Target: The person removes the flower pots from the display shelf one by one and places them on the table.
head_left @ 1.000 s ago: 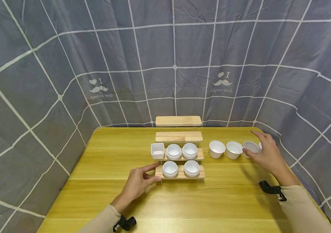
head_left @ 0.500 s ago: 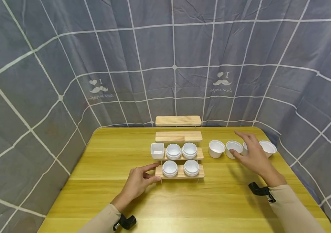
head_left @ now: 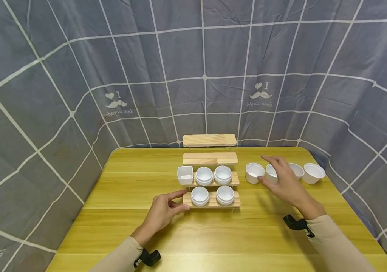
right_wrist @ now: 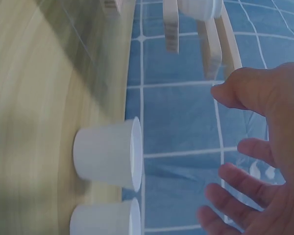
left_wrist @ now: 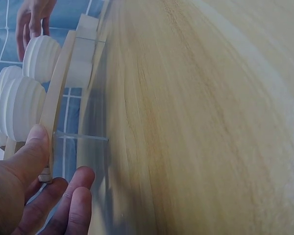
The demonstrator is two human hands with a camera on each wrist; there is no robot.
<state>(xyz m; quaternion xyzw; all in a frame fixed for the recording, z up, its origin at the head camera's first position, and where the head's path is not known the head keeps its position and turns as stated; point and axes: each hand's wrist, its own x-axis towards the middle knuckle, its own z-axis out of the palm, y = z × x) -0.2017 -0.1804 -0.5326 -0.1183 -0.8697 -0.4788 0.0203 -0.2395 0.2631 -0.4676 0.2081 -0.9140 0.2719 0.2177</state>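
A tiered wooden display stand [head_left: 210,159] holds small white ribbed bowls [head_left: 200,196] and one white square bowl [head_left: 184,175] on its two lower tiers. My left hand [head_left: 163,211] grips the left end of the lowest board, thumb on its top [left_wrist: 49,103] and fingers curled beneath. To the right, white plastic cups [head_left: 254,173] stand in a row on the table. Over that row hovers my right hand [head_left: 287,187], fingers spread, thumb near the leftmost cup. In the right wrist view nothing is between its fingers, and two cups [right_wrist: 108,154] stand upright beside it.
The yellow wood-grain table [head_left: 139,181] carries the stand and cups. A grey-blue gridded curtain [head_left: 166,75] hangs behind and along both sides, close to the table's back edge. Black straps [head_left: 297,223] sit at both wrists.
My right hand has moved left along the row of cups, from the right-hand cups toward the leftmost one, uncovering the cup at the far right. My left hand stays on the stand.
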